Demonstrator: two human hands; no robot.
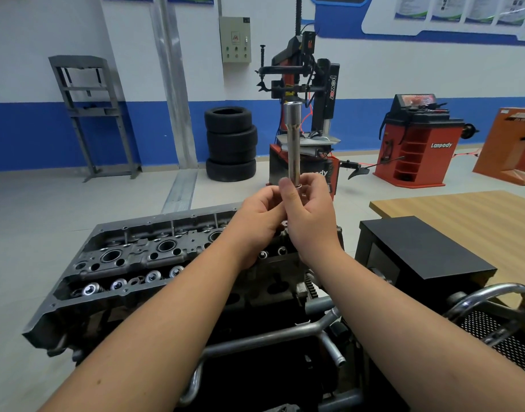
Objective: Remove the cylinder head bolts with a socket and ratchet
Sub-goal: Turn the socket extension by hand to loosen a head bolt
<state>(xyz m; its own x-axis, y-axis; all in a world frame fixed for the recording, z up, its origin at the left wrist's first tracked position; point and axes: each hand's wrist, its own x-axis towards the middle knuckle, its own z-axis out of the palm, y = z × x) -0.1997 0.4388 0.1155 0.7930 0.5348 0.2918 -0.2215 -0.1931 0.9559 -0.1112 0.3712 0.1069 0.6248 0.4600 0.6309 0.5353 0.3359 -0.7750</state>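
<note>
A person's two hands meet above an engine on a workshop stand, both grasping the lower end of a long socket [293, 138] that stands upright at 12 o'clock from the knuckles. The left hand [257, 217] curls round the base from 9 o'clock; the right hand [310, 215] pinches the shaft just above it, thumb [287, 191] pressed to the metal. Whether a ratchet or a bolt sits inside the fists cannot be told; the fingers hide that joint.

Directly beneath, at 6 o'clock, lies the cylinder head [142, 260], its open bores and shiny valve caps [90, 289] running off toward 8 o'clock. A black box [424, 257] stands at 4 o'clock of the hands, a wooden table [463, 209] beyond it at 3 o'clock, and a chrome handwheel [493, 313] at 5 o'clock. Stacked tyres [231, 144] and a tyre changer [303, 93] fill the background from 11 to 12 o'clock.

The risk, as it looks: the socket is held high over exposed openings by fingertip grip alone. A slip could drop it, or whatever part it carries, into a bore or onto the valve gear.
</note>
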